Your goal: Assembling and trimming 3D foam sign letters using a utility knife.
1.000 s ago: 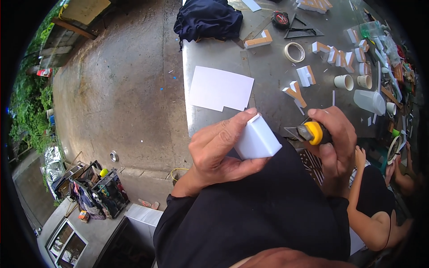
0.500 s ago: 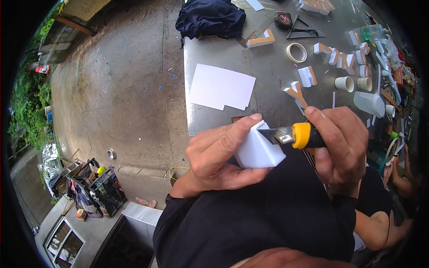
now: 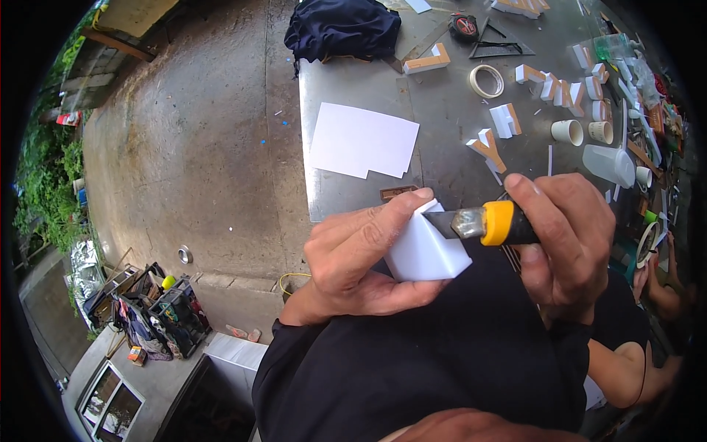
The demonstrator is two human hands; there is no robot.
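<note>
My left hand [image 3: 364, 258] is closed round a white block-shaped piece [image 3: 427, 254], thumb along its upper edge and fingers beneath. In my right hand [image 3: 567, 243] is a utility knife [image 3: 504, 223] with a black and yellow handle. Its dark blade points left and meets the top of the white piece near my left thumb. Both hands are in front of my dark shirt, by the near edge of the metal table [image 3: 442, 147]. Part of the white piece is hidden behind my left hand.
White sheet [image 3: 364, 140] near the table's left edge; dark cloth [image 3: 342, 29] beyond. Farther right are a tape roll [image 3: 486, 81], tape measure [image 3: 463, 28], set square [image 3: 504, 48], cups [image 3: 566, 132] and several white-and-brown letter shapes [image 3: 505, 120]. Another person's arm [image 3: 618, 376] is close on my right.
The view has shifted slightly. My right hand has moved a little to the right around the knife, while the blade stays against the white piece. My left hand keeps its hold.
</note>
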